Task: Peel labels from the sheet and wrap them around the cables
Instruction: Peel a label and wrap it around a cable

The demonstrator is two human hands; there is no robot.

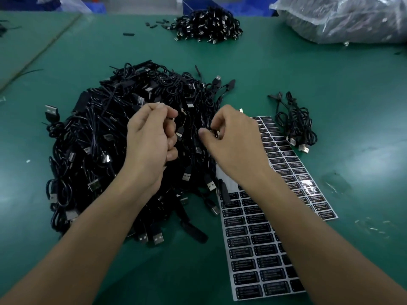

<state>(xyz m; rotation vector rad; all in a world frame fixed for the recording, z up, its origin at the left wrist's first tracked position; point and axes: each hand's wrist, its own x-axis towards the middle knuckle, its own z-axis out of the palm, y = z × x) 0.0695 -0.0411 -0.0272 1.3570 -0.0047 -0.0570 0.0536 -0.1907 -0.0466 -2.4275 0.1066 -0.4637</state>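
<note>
Both hands over cable pile [99,133] mid-left on bench [330,80]: left hand [152,139] curled, gripping a cable [179,132], right hand [231,139] pinching a small dark piece [214,131] (label or cable, can't tell), label sheet [259,249] flat near-right, touching pile.

The single view was taken by a wide-angle camera worn on the person's head, which faced forward and steeply down onto the green worktop [330,84] at close range. Both forearms entered from the bottom edge, and the left hand [149,142] and right hand [233,139] sat near the centre of the frame above the cable pile [99,139], while the worktop's far edge ran along the top.
</note>
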